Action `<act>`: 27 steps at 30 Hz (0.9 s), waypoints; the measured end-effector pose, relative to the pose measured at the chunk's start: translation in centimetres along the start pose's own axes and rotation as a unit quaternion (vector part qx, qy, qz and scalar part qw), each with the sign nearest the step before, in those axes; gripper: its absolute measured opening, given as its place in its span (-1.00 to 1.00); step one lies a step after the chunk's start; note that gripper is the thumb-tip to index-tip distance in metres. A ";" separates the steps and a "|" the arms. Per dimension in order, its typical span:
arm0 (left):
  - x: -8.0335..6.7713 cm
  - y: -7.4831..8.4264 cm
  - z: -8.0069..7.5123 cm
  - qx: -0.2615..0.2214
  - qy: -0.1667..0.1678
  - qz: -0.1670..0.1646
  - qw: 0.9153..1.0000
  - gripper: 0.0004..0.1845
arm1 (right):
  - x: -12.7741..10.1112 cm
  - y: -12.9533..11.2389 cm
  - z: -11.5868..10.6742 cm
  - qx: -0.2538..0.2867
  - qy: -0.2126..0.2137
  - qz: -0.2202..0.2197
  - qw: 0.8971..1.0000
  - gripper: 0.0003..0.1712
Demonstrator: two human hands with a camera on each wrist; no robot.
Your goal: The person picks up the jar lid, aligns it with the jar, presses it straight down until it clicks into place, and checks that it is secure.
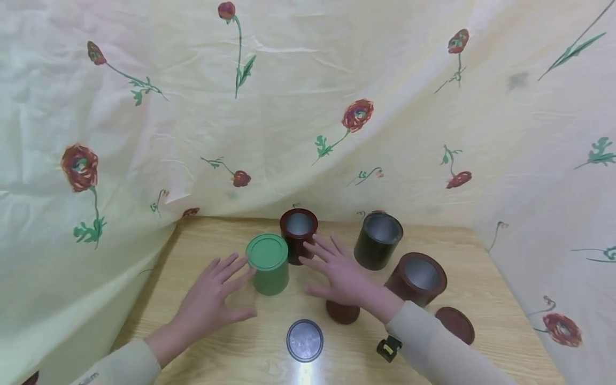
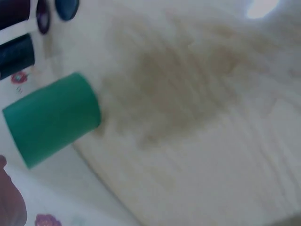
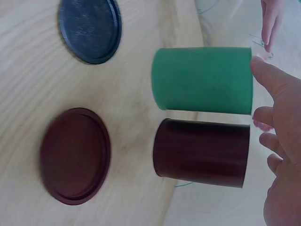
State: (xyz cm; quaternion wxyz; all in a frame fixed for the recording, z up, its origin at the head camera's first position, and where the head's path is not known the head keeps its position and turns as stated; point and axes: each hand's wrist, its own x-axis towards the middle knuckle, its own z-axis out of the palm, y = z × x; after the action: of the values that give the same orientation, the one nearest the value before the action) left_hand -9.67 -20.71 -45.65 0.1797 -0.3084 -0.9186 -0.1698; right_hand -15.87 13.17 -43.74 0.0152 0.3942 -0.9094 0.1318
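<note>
A green canister (image 1: 270, 267) with a green top stands upright on the table. My left hand (image 1: 207, 307) hovers at its near left side, fingers spread, holding nothing; in the left wrist view, part of that hand (image 2: 10, 200) shows apart from the canister. On the other side, my right hand (image 1: 341, 275) is raised with spread fingers and grips nothing. Behind its fingertips is an uncovered dark red canister (image 1: 293, 251). A dark red lid (image 1: 343, 314) lies partly hidden under the right hand. Nearer me, a black lid (image 1: 305, 340) lies flat between the forearms.
An uncovered black canister (image 1: 377, 243) stands at the back right. Closer, another uncovered dark red canister (image 1: 415, 280) is partly behind my right forearm, with a second dark red lid (image 1: 456, 325) beside it. Flowered cloth (image 1: 289, 107) hangs around the wooden table (image 1: 231, 353).
</note>
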 end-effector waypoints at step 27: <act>-5.0 4.7 7.9 -0.042 -0.059 -0.077 0.994 -0.06 | -4.8 0.8 5.0 -0.001 -0.066 -0.029 0.997 0.00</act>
State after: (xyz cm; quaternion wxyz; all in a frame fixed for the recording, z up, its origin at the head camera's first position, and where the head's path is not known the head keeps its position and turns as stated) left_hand -4.73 -16.34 -53.82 0.0983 -0.2532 -0.9407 -0.2030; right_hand -12.80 15.88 -49.36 -0.0407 0.4282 -0.8967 0.1041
